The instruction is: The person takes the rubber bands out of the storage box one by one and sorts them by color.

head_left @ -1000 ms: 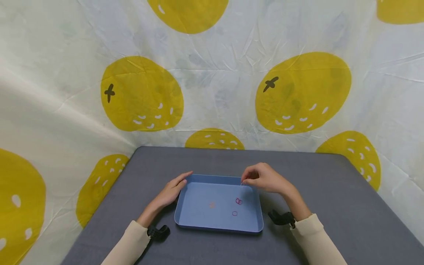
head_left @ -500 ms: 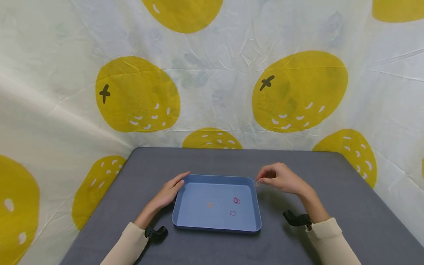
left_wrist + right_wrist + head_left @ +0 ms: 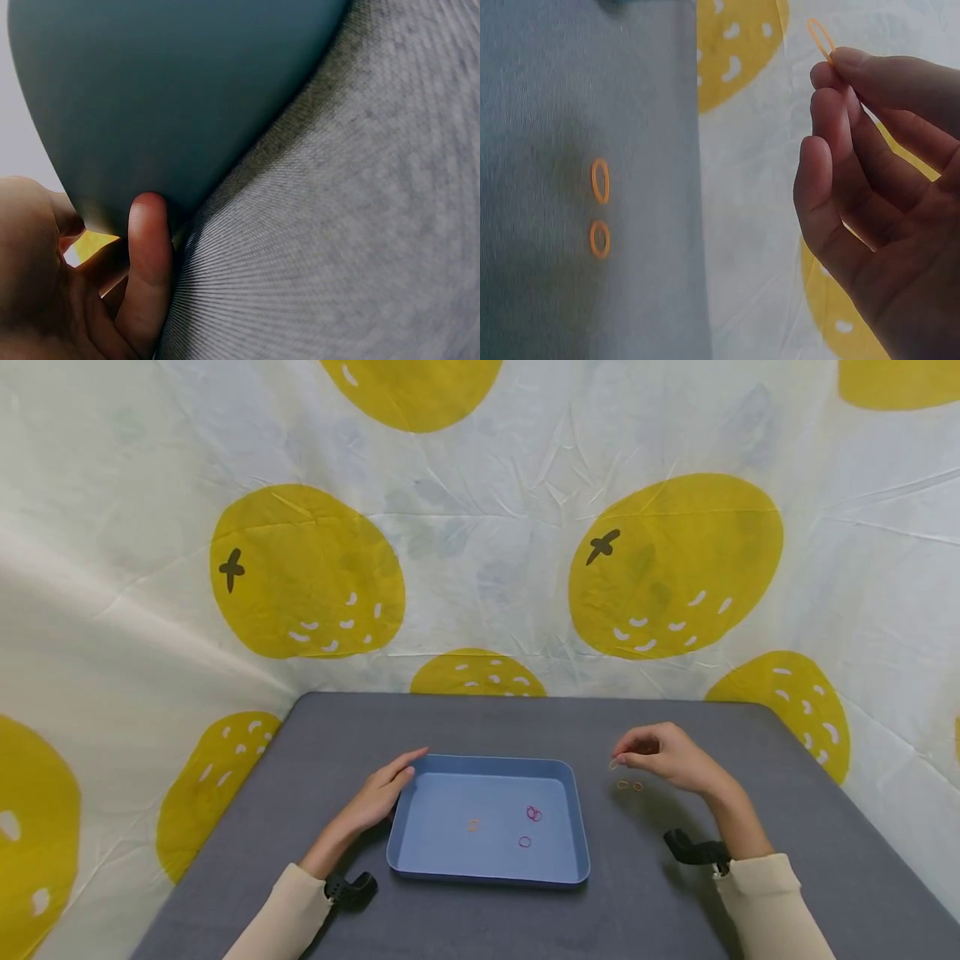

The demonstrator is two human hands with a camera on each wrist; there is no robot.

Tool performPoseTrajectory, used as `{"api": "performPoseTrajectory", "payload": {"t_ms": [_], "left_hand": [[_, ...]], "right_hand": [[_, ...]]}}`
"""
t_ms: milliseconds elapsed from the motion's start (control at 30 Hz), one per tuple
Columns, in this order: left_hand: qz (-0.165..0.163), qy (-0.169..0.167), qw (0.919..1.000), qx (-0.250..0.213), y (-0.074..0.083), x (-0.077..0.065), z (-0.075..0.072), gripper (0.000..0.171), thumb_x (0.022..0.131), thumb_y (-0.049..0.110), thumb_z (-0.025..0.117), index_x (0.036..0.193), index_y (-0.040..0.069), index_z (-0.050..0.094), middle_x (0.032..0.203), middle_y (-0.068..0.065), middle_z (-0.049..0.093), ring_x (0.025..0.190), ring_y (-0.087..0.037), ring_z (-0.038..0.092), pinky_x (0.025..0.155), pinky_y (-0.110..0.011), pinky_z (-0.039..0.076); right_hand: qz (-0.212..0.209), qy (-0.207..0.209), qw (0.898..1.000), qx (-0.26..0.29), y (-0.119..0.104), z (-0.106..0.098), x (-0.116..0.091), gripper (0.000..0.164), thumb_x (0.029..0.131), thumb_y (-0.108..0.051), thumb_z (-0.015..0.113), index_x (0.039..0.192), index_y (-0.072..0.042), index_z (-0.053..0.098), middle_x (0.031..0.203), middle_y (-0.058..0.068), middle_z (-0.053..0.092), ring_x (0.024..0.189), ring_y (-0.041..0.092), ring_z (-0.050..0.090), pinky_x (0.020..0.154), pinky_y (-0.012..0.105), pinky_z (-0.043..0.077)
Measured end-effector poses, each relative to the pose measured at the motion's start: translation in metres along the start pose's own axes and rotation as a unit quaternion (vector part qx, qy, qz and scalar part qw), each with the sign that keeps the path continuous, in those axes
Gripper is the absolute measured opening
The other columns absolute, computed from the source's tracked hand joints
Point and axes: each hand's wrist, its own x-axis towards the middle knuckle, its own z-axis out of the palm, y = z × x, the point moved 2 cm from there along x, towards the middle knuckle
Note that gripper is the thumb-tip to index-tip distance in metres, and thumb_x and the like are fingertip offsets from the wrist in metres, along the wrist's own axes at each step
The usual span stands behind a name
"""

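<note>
My right hand (image 3: 671, 758) pinches a small orange rubber band (image 3: 821, 40) between thumb and forefinger, above the table right of the tray. Two more orange rubber bands (image 3: 630, 786) lie side by side on the table below that hand. The shallow blue tray (image 3: 487, 874) holds a few thin bands: an orange band (image 3: 473, 825) near the middle, overlapping magenta bands (image 3: 534, 813) to the right, and a single purplish-pink band (image 3: 525, 842) closer to the front. With fairly straight fingers, my left hand (image 3: 378, 793) rests against the tray's left side; in the left wrist view a fingertip touches its outer wall (image 3: 165, 120).
A grey cloth covers the table (image 3: 480, 927). Behind and to the left hangs a pale curtain (image 3: 487, 568) printed with big yellow fruit. Dark wrist-worn cameras sit on both wrists, the right camera (image 3: 693, 848) hanging low over the table.
From over the tray's far right corner, my right hand has moved right with the orange rubber band. The two bands on the table now show fully. My left hand stays at the tray.
</note>
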Motion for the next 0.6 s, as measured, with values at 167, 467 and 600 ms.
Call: {"api": "performPoseTrajectory", "payload": {"t_ms": [167, 467, 600], "left_hand": [[0.003, -0.001, 1.0, 0.003, -0.001, 0.0, 0.0, 0.046, 0.114, 0.029, 0.041, 0.159, 0.025, 0.043, 0.166, -0.004, 0.039, 0.156, -0.031, 0.033, 0.123, -0.058, 0.028], [0.011, 0.002, 0.9999, 0.003, -0.001, 0.002, 0.001, 0.045, 0.113, 0.027, 0.041, 0.159, 0.023, 0.044, 0.165, -0.008, 0.041, 0.155, -0.035, 0.033, 0.122, -0.062, 0.028], [0.01, 0.005, 0.9999, 0.004, -0.001, 0.001, 0.001, 0.045, 0.113, 0.027, 0.041, 0.158, 0.022, 0.045, 0.165, -0.009, 0.042, 0.154, -0.036, 0.034, 0.121, -0.062, 0.029]], "right_hand": [[0.009, 0.009, 1.0, -0.002, 0.012, -0.008, -0.006, 0.01, 0.098, -0.011, 0.071, 0.101, -0.005, 0.078, 0.098, 0.019, 0.076, 0.08, 0.005, 0.068, 0.073, 0.027, 0.057], [0.063, -0.004, 0.998, -0.015, 0.046, -0.022, -0.018, 0.013, 0.099, -0.009, 0.068, 0.103, 0.001, 0.077, 0.1, 0.015, 0.076, 0.084, 0.014, 0.069, 0.074, 0.03, 0.057], [0.085, -0.008, 0.996, -0.035, 0.062, -0.022, -0.02, 0.013, 0.098, -0.006, 0.068, 0.101, 0.003, 0.076, 0.097, 0.015, 0.076, 0.078, 0.01, 0.065, 0.068, 0.027, 0.054]]}}
